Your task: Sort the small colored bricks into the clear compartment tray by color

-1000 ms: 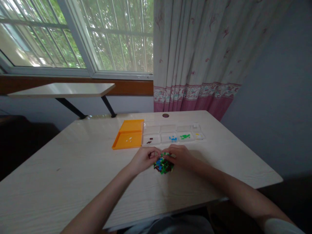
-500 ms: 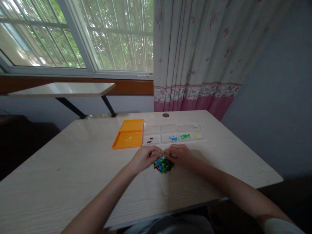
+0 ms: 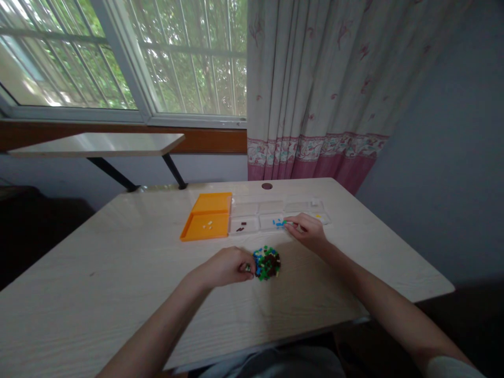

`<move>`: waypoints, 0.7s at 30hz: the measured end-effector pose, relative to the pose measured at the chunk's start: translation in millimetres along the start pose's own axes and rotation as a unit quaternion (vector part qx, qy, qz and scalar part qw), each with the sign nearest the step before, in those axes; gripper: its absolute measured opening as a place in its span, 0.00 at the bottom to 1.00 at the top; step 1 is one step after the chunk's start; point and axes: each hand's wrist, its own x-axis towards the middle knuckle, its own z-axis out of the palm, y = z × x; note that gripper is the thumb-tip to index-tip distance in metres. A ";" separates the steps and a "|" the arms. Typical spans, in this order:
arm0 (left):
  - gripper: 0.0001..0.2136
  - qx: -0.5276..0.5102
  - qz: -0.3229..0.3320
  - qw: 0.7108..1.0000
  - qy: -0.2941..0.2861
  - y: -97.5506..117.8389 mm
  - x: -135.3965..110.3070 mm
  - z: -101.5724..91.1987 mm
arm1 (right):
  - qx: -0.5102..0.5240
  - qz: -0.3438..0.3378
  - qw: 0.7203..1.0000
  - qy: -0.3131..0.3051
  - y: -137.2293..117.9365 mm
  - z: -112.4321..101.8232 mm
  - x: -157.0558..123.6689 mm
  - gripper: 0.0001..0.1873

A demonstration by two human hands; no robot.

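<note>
**Sorting small bricks: hand and part positions**

1. Both bare forearms reach from the near edge over the pale wooden table (image 3: 118,273).
2. The left hand (image 3: 228,266) rests on the table top with its fingers curled inward. Its fingertips touch the left edge of the brick pile (image 3: 268,263). The fingers hide that edge, so it cannot be told whether they grip a piece.
3. The brick pile is a low, round heap of green, blue and dark brown pieces. It lies near the table's middle, between the two hands and nearer the left one.
4. The right hand (image 3: 309,230) is well apart from the pile and extended over the clear compartment tray (image 3: 271,206). Thumb and forefinger are pinched together on a green piece (image 3: 284,222), held at the border of the compartment with the blue pieces (image 3: 279,223). The hand covers the next compartment to the right; its contents are hidden.
5. The leftmost near compartment holds brown pieces (image 3: 241,227). The far row looks mostly bare.
6. An orange tray (image 3: 208,203) lies just beside the clear tray on its left, with a few white pieces (image 3: 207,224) in its near half.
7. A round cable hole (image 3: 266,186) sits at the far table edge.
8. Beyond the table, a wall shelf (image 3: 98,143) hangs under the barred window (image 3: 118,58). A flowered curtain (image 3: 315,79) hangs to the right, against a blue-grey wall (image 3: 452,157).
</note>
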 end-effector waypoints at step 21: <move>0.09 0.050 -0.008 0.999 -0.009 8.3 0.7 -1.8 | -0.080 0.104 0.982 -0.135 66.5 -20.6 -2.7 0.09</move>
